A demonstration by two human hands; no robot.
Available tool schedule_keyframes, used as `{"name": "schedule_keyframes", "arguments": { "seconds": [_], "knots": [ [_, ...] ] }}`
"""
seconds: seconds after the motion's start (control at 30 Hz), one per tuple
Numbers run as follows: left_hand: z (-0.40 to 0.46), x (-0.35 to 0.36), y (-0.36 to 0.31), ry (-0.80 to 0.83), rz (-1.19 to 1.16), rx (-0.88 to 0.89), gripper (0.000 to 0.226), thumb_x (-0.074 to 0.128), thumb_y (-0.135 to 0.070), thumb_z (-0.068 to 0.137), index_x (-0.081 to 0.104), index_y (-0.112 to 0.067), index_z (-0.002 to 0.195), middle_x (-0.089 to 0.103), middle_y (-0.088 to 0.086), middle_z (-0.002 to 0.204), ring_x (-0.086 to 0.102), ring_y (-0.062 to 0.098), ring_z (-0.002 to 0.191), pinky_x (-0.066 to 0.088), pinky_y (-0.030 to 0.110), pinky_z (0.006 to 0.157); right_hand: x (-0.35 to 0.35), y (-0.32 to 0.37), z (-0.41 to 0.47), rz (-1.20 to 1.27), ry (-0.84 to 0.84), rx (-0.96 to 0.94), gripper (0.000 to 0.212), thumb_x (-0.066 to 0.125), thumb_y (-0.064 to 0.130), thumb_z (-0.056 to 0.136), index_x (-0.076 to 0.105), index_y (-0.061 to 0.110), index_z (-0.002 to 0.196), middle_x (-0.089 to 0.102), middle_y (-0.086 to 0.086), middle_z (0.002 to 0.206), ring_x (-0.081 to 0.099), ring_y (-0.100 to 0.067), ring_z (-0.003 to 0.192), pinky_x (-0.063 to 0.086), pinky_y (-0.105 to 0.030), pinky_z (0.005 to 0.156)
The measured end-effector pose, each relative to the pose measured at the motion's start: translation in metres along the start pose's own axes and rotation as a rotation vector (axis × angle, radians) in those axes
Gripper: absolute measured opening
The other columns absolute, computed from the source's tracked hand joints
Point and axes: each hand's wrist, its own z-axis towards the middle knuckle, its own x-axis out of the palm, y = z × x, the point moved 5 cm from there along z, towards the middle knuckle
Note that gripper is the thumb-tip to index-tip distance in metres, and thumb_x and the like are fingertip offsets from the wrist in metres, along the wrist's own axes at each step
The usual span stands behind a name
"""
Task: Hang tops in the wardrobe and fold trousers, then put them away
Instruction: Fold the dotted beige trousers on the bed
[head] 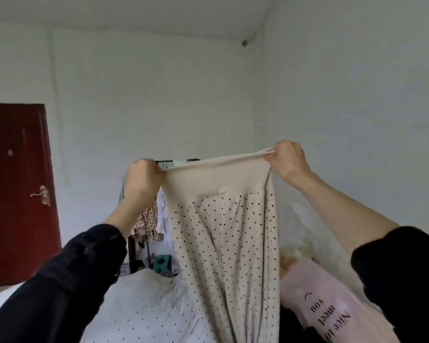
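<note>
Both hands pinch the waistband of the dotted trousers [223, 233], the left hand [144, 179] at one end and the right hand [286, 158] at the other, holding them up taut over the bed [144, 305]. To fold well, I judge the legs should be matched seam to seam before being laid flat on a bare stretch of bed. A pink garment [325, 303] lies just beside the hanging legs and may crowd that spot; a clothes rack [149, 219] stands behind, a red door [18, 194] well apart.

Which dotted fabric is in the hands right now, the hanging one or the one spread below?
The hanging cream polka-dot trousers: left hand and right hand pinch the plain waistband. The dotted sheet lies flat, untouched.
</note>
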Motion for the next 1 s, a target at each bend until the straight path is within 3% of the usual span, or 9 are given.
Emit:
{"name": "schedule_keyframes", "arguments": {
  "seconds": [0.17,0.3,0.43,0.57,0.67,0.73,0.87,0.93,1.0],
  "knots": [
    [0.056,-0.063,-0.052,-0.224,-0.138,0.062,0.014,0.054,0.001,0.077,0.066,-0.001,0.071,0.06,0.018,0.07,0.049,0.03,0.069,0.038,0.032,0.062,-0.069,0.027,0.054,0.094,-0.198,0.014,0.02,0.048,0.006,0.087,0.054,-0.002,0.07,0.061,-0.031,0.092,0.056,-0.039,0.092,0.031,-0.029,0.065],
    [0.088,-0.107,-0.077,-0.344,-0.201,0.13,0.015,0.051,0.007,0.072,0.064,0.003,0.066,0.055,0.024,0.067,0.046,0.03,0.066,0.047,0.04,0.064,-0.11,0.056,0.077,0.027,-0.313,-0.081,0.03,0.044,0.003,0.087,0.04,0.002,0.057,0.061,-0.032,0.094,0.056,-0.041,0.093,0.034,-0.035,0.069],
    [0.106,-0.133,-0.087,-0.382,-0.189,0.141,0.017,0.046,0.005,0.07,0.052,-0.009,0.064,0.043,0.011,0.068,0.034,0.021,0.068,0.034,0.031,0.06,-0.127,0.073,0.087,-0.069,-0.371,-0.121,0.016,0.043,0.003,0.09,0.052,0.003,0.077,0.061,-0.029,0.099,0.056,-0.039,0.096,0.036,-0.036,0.075],
    [0.113,-0.158,-0.092,-0.507,-0.156,0.213,0.014,0.046,0.006,0.075,0.059,0.003,0.072,0.055,0.017,0.08,0.043,0.028,0.072,0.04,0.037,0.061,-0.139,0.087,0.097,-0.233,-0.46,-0.165,0.017,0.045,0.003,0.09,0.061,0.0,0.095,0.062,-0.02,0.105,0.055,-0.034,0.102,0.035,-0.037,0.086],
    [0.122,-0.177,-0.093,-0.588,-0.169,0.232,0.014,0.045,0.005,0.078,0.056,-0.001,0.073,0.055,0.012,0.085,0.045,0.029,0.077,0.032,0.029,0.065,-0.15,0.103,0.105,-0.273,-0.535,-0.184,0.019,0.047,0.001,0.088,0.058,0.003,0.103,0.06,-0.016,0.11,0.051,-0.032,0.107,0.031,-0.037,0.093],
    [0.128,-0.179,-0.089,-0.566,-0.213,0.201,0.017,0.046,0.005,0.077,0.053,-0.007,0.068,0.053,0.009,0.082,0.048,0.033,0.084,0.029,0.026,0.066,-0.153,0.109,0.108,-0.196,-0.542,-0.16,0.02,0.047,0.0,0.088,0.056,0.002,0.105,0.059,-0.017,0.111,0.052,-0.032,0.107,0.032,-0.037,0.091],
    [0.112,-0.155,-0.056,-0.411,-0.297,0.033,0.012,0.055,-0.001,0.081,0.058,-0.007,0.072,0.058,0.009,0.087,0.046,0.022,0.088,0.034,0.026,0.069,-0.119,0.109,0.097,-0.012,-0.404,-0.112,0.019,0.047,0.002,0.089,0.054,-0.002,0.107,0.06,-0.022,0.112,0.055,-0.037,0.108,0.038,-0.038,0.087],
    [0.094,-0.131,-0.028,-0.28,-0.349,-0.065,0.024,0.057,0.0,0.081,0.055,-0.01,0.059,0.06,0.008,0.071,0.052,0.019,0.073,0.036,0.026,0.057,-0.088,0.103,0.083,0.058,-0.293,-0.11,0.018,0.046,0.004,0.09,0.055,-0.003,0.104,0.061,-0.024,0.111,0.055,-0.038,0.107,0.04,-0.038,0.086],
    [0.076,-0.106,-0.006,-0.128,-0.457,-0.155,0.035,0.054,0.005,0.082,0.051,-0.009,0.05,0.056,0.001,0.047,0.056,0.007,0.047,0.035,0.021,0.044,-0.064,0.097,0.068,0.12,-0.211,-0.109,0.019,0.048,0.006,0.09,0.057,-0.003,0.104,0.061,-0.025,0.11,0.055,-0.039,0.108,0.041,-0.038,0.085]
  ]
}}
